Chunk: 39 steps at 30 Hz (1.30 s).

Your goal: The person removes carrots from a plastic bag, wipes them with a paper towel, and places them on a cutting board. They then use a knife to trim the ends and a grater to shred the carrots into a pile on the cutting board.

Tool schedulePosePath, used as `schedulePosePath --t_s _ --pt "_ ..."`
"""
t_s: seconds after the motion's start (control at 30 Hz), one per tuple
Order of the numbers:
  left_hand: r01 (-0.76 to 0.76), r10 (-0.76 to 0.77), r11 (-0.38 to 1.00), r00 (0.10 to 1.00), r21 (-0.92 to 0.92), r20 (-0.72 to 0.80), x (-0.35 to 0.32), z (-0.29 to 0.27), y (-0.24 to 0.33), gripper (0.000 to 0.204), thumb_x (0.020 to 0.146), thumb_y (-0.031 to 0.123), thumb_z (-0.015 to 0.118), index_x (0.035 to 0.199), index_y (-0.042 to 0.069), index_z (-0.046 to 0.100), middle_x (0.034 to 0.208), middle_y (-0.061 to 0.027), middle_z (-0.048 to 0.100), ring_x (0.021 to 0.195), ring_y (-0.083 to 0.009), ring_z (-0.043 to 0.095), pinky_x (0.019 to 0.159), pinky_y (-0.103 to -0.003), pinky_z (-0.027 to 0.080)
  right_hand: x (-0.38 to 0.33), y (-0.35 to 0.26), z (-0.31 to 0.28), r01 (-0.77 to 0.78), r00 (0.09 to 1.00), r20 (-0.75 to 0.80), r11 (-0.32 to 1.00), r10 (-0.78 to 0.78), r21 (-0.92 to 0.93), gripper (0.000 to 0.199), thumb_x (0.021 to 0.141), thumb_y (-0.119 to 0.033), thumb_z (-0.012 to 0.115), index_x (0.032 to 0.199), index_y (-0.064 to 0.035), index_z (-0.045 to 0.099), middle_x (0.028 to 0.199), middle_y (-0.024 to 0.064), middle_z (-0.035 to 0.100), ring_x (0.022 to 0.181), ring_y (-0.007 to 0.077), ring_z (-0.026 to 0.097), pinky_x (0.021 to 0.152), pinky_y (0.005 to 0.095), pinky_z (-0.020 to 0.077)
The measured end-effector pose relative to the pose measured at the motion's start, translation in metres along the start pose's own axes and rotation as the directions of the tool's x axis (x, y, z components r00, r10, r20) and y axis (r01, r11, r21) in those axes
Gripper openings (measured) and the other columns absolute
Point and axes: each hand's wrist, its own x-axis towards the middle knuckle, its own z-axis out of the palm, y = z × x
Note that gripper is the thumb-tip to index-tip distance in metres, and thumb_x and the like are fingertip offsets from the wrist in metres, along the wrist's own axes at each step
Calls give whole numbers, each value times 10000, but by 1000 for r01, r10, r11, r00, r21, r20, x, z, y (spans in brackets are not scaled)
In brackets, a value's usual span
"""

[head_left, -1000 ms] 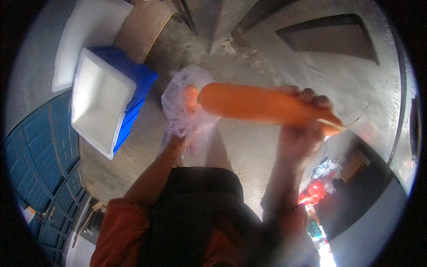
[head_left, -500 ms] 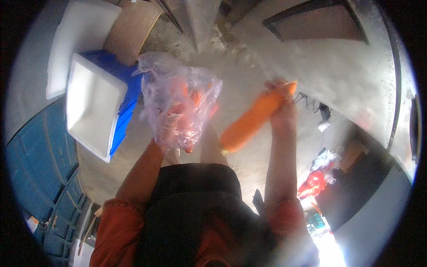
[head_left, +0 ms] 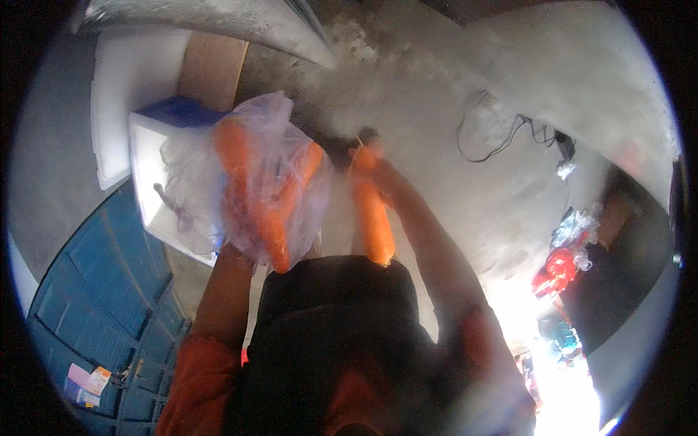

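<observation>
A thin clear plastic bag (head_left: 256,190) with several orange carrots (head_left: 272,240) in it is held up on the left. My left hand (head_left: 246,251) grips it from below, its fingers mostly hidden by the plastic. To the right of the bag and apart from it, my right hand (head_left: 384,174) is closed round the upper end of a large loose carrot (head_left: 374,221). That carrot points down toward my dark apron (head_left: 334,291), its tip near the apron's top edge.
Behind the bag stands a blue and white foam-lined box (head_left: 149,145), its white lid-like panel (head_left: 131,94) beside it. Blue doors (head_left: 109,269) are on the left. A black cable (head_left: 502,149) lies at the right, with red and clear plastic items (head_left: 560,265) nearer.
My right hand has moved left toward the bag, and its carrot has swung from slanting to nearly upright. The bag has moved left and now overlaps the box. The view has shifted.
</observation>
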Motion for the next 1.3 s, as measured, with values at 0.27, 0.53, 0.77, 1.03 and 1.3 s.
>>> schedulePosePath --t_s 0.27,0.53,0.77,1.03,1.3 --pt "-149 157 982 986 117 -55 -7 -30 37 428 883 280 603 1238 63 505 1205 -83 529 1083 -225 524 926 -389 433 31 -5 43 -28 975 221 965 -32 262 441 774 -123 674 1188 -26 559 1014 90 629 847 205 625 749 335 517" --pt "-143 149 934 989 326 7 -18 -46 63 429 885 295 607 1229 61 503 1166 -81 541 1046 -220 537 898 -382 445 43 -20 64 86 927 322 946 -190 311 443 734 -114 691 1156 -38 578 1001 82 637 842 211 625 739 349 521" --pt "-196 109 794 977 575 184 6 -40 51 430 887 308 610 1221 59 501 1131 -80 551 1013 -216 550 873 -377 455 34 -58 81 289 919 217 937 -328 194 430 709 -114 704 1120 -51 598 976 75 645 840 213 621 733 359 518" --pt "-393 128 573 910 720 395 18 -43 19 433 889 322 614 1212 57 500 1092 -78 563 976 -211 563 845 -370 467 16 -83 82 337 938 104 939 -330 -62 293 729 -157 716 979 -17 655 814 59 649 729 165 612 684 309 508" --pt "-585 275 320 810 746 517 4 -25 17 437 891 336 618 1203 55 498 1053 -76 575 938 -206 577 816 -363 479 41 -74 41 370 870 -172 842 -462 -393 237 700 -76 738 909 -5 653 767 74 650 679 154 614 610 301 514"
